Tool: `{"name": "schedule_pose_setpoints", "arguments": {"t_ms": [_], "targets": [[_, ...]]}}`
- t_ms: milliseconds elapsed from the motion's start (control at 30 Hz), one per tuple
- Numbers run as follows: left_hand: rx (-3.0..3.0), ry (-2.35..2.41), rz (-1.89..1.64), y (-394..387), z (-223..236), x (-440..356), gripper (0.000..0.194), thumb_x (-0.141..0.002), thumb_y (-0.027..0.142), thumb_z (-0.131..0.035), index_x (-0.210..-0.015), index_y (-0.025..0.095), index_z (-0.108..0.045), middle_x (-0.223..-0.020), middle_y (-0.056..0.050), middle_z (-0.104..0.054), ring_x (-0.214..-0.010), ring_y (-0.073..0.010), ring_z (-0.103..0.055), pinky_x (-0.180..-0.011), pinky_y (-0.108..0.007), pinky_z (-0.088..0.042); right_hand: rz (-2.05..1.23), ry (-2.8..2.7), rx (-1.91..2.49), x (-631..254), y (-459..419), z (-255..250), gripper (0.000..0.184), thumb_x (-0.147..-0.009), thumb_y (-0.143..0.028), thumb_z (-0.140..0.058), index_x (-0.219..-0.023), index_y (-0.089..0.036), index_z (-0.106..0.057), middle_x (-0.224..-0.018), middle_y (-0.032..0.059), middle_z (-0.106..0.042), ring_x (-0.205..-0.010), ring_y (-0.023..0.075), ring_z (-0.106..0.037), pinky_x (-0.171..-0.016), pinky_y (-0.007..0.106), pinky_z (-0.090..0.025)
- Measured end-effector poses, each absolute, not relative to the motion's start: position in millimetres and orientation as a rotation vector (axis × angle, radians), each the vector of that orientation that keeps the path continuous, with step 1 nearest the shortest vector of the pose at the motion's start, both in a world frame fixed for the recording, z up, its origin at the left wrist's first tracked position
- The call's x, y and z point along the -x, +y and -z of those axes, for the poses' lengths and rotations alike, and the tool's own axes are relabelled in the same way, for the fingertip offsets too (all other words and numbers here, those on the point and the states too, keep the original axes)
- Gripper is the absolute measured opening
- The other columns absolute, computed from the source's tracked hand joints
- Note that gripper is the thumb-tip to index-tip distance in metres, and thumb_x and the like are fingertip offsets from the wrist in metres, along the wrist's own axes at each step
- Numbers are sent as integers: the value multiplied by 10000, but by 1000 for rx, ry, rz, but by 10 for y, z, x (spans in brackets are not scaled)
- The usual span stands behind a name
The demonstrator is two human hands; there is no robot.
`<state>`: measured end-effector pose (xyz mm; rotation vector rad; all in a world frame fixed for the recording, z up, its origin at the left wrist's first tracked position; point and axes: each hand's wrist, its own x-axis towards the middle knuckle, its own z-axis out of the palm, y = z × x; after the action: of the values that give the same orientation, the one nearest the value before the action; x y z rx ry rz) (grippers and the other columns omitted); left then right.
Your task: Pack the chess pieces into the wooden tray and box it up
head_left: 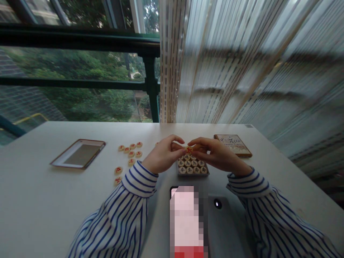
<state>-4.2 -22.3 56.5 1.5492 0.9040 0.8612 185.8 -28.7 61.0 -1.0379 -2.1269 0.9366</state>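
Between both sets of fingertips is a round Chinese chess piece [189, 149] with a red character facing me. My left hand [167, 152] pinches it from the left, and my right hand [212, 152] pinches it from the right. Just below the hands lies a small box [193, 175] holding rows of pieces with black characters; its far part is hidden by my fingers. Left of my left hand, several loose red-character pieces [131, 154] lie scattered face up on the white table [88, 204]. One more is partly covered behind my left hand.
A shallow lid-like tray [85, 141] lies at the left. At the right back is a flat decorated case [233, 145]. A phone [186, 218], its screen blurred out, and a grey device [224, 222] lie in front of me. Behind the table are a dark railing [80, 39] and a string curtain [215, 71].
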Motion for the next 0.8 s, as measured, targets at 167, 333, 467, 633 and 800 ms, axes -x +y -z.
{"name": "schedule_pose_setpoints", "arguments": {"t_ms": [167,333,467,633,800], "targets": [[-1576,944,-850,-219,-552,45,273,-711,245,-610,-926,141,-478,-666,-2,-610,-621,-111,-568,-560,-232,-394,-616,-2295,1080,-1866,-299,-636,278,-793,-291,-540,-1049,-184,-542,-760,1,-656,-605,90,-541,-572,219,-419],[-1554,919,-835,-217,-547,31,247,-720,228,-594,-915,140,-471,-625,21,-586,-586,-101,-555,-522,-214,-368,-459,-2360,1103,-1870,-305,-637,242,-801,-314,-534,-1008,-192,-564,-734,-2,-635,-620,92,-539,-567,209,-393],[-1547,921,-842,-219,-542,11,241,-725,235,-594,-905,136,-467,-635,12,-598,-589,-101,-561,-520,-209,-368,-374,-2403,1110,-1874,-316,-651,230,-811,-328,-526,-991,-190,-568,-738,0,-631,-620,90,-536,-568,205,-386],[-1556,956,-825,-217,-512,-12,207,-730,225,-593,-869,139,-467,-633,4,-606,-595,-109,-574,-519,-208,-373,-288,-2467,1105,-1870,-330,-660,225,-822,-338,-509,-972,-188,-583,-792,23,-642,-656,105,-550,-593,223,-388],[-1524,972,-815,-220,-503,-29,185,-739,200,-584,-865,142,-461,-654,-14,-630,-617,-119,-594,-539,-219,-398,-265,-2492,1086,-1872,-327,-652,235,-817,-334,-515,-977,-176,-585,-806,38,-643,-685,117,-557,-607,232,-391]]}}
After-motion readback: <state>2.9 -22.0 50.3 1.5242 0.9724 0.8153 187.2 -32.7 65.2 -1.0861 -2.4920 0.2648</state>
